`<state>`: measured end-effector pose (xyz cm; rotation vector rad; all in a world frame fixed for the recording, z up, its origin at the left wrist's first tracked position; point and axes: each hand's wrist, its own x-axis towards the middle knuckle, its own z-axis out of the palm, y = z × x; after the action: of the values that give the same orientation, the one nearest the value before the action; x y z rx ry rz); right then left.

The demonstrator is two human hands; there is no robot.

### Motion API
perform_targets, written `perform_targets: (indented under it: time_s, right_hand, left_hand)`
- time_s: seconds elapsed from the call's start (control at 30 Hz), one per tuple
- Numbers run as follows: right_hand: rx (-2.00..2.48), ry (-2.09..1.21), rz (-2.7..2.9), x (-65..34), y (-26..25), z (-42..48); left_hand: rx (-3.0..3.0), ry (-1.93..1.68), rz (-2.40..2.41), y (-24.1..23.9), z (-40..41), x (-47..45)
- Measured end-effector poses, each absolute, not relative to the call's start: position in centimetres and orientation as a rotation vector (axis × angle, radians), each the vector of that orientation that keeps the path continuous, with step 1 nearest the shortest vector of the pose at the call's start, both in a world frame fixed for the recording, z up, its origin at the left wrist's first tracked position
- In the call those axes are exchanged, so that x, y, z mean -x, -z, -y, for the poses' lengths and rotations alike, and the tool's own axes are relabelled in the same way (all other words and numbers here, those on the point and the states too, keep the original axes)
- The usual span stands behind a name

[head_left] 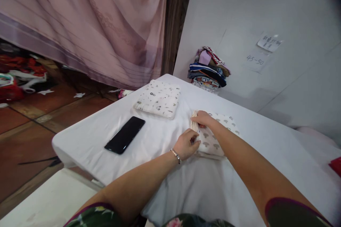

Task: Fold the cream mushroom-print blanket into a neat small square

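A folded white cloth [210, 141] with a grey-brown mushroom print lies on the white-covered table in front of me. Along its left edge runs a beige striped, ribbed-looking band [194, 125]. My right hand [204, 118] is closed on the upper end of this band, its fingers bent over the edge. At the lower left corner, my left hand [185, 144], with a silver bracelet at the wrist, has its fingers curled against the same edge; the fingertips are partly hidden. My right forearm covers part of the cloth's right side.
Another folded white cloth [160, 98] with small prints lies farther back, left. A black phone [125, 134] rests on the white table cover [87, 134]. Stacked folded clothes [209, 69] stand by the grey wall, which bears paper notes [269, 42]. A pink curtain [114, 25] hangs behind.
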<state>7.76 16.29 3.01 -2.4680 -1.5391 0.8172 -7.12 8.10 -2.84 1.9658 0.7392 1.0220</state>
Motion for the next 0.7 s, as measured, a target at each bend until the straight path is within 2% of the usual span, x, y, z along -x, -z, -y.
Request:
perform_targets:
  time_s: [0.1,0.43,0.57,0.7]
  right_hand:
    - [2.513,-0.756,1.638,-7.5,-3.2,-16.6]
    - [2.292,-0.789,1.469,-8.2,-1.9,-15.7]
    - [2.222,-0.861,1.401,-8.1,-1.4,-15.8]
    - [2.094,-0.998,1.343,-8.1,-1.5,-15.1]
  left_hand:
    - [-1.945,-1.023,-0.746,2.8,-8.1,7.1]
    - [-1.78,-1.003,-0.888,3.0,-8.4,6.8]
    - [-1.623,-0.925,-1.058,3.0,-8.7,6.7]
    - [-1.693,-0.867,-1.033,3.4,-8.9,6.7]
